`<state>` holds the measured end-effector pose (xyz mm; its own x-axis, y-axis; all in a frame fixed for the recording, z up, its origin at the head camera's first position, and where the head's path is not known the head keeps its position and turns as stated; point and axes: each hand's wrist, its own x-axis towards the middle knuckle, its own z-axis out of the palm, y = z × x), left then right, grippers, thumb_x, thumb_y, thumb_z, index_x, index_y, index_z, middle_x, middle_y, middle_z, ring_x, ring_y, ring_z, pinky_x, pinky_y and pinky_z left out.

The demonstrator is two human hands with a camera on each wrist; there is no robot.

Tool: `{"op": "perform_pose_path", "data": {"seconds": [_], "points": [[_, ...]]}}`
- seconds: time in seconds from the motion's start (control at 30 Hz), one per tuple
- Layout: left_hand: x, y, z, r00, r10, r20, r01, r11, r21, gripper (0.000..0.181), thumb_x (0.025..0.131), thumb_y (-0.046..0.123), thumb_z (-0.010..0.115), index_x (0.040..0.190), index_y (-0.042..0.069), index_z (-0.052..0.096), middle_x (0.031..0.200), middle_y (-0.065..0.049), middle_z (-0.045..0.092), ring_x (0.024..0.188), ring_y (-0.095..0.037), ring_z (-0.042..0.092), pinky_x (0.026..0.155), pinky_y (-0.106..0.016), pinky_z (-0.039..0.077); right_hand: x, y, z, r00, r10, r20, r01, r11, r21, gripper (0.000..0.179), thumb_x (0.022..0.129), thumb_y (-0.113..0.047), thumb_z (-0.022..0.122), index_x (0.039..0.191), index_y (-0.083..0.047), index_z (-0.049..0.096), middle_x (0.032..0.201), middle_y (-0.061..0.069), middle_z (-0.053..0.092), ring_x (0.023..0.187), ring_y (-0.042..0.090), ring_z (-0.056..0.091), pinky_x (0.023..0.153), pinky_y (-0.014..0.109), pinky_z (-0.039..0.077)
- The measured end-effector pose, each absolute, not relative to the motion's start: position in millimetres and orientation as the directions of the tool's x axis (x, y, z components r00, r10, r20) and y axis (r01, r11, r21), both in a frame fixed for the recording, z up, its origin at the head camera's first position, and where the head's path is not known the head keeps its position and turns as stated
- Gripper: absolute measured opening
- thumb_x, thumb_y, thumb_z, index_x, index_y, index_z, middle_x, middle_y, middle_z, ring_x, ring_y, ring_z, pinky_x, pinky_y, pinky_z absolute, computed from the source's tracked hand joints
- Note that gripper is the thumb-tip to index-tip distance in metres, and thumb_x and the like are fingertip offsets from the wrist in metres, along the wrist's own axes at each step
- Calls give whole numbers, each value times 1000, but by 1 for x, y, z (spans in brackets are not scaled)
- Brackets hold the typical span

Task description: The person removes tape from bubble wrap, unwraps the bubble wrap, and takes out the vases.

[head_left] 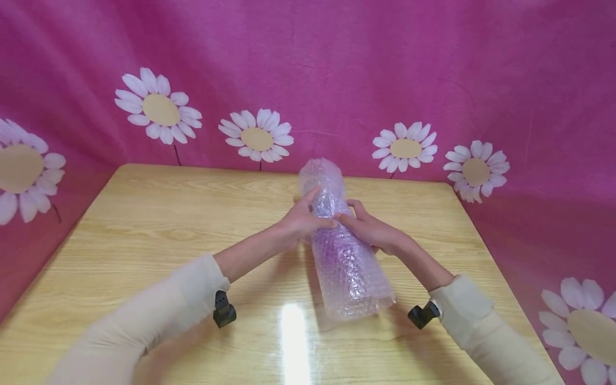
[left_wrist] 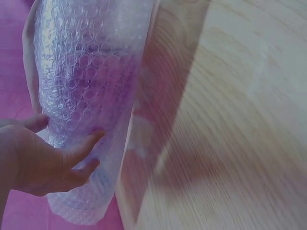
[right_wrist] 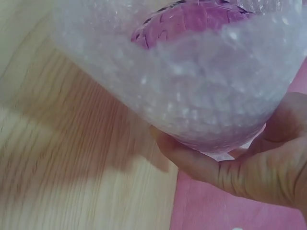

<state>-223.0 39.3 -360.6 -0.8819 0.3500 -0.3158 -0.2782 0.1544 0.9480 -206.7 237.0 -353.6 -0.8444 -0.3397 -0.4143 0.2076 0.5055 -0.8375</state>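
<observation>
A long bundle of clear bubble wrap lies tilted over the table, its wider end toward me. Through the wrap shows something pink-purple, and at the near end in the right wrist view a pink glass-like piece with a patterned rim is visible inside. My left hand grips the bundle's left side around mid-length, thumb across the top; in the left wrist view its fingers press on the wrap. From the other side my right hand holds it, thumb on top close to the left thumb, other fingers partly hidden.
The pale wooden table carries a bright light reflection near its front. Behind it and along the sides hangs a magenta cloth printed with large white daisies. A small black camera is strapped at the left cuff, another at the right.
</observation>
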Motion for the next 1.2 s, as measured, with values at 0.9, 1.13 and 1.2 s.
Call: {"op": "perform_pose_path", "data": {"seconds": [0.9, 1.13, 1.2], "points": [[-224, -7, -360, -852, 381, -360, -298, 213, 931, 101, 84, -3, 74, 160, 33, 19, 161, -24, 16, 139, -46, 32, 93, -64, 48, -198, 188, -379, -872, -327, -366, 218, 410, -886, 62, 104, -50, 41, 149, -23, 8, 117, 24, 61, 92, 32, 69, 69, 50, 60], [-225, -16, -361, -847, 383, -368, -294, 238, 926, 102, 84, -3, 74, 161, 33, 18, 160, -24, 17, 135, -44, 38, 81, -49, 55, -196, 177, -385, -880, -320, -351, 227, 366, -902, 64, 104, -48, 43, 148, -20, 8, 111, 22, 63, 84, 27, 70, 67, 44, 61], [-227, -18, -362, -845, 384, -373, -297, 243, 923, 103, 83, -4, 74, 161, 33, 18, 160, -24, 18, 134, -44, 40, 82, -49, 55, -197, 174, -387, -882, -316, -349, 232, 354, -906, 64, 104, -48, 44, 149, -19, 7, 110, 22, 64, 83, 27, 70, 67, 43, 61]]}}
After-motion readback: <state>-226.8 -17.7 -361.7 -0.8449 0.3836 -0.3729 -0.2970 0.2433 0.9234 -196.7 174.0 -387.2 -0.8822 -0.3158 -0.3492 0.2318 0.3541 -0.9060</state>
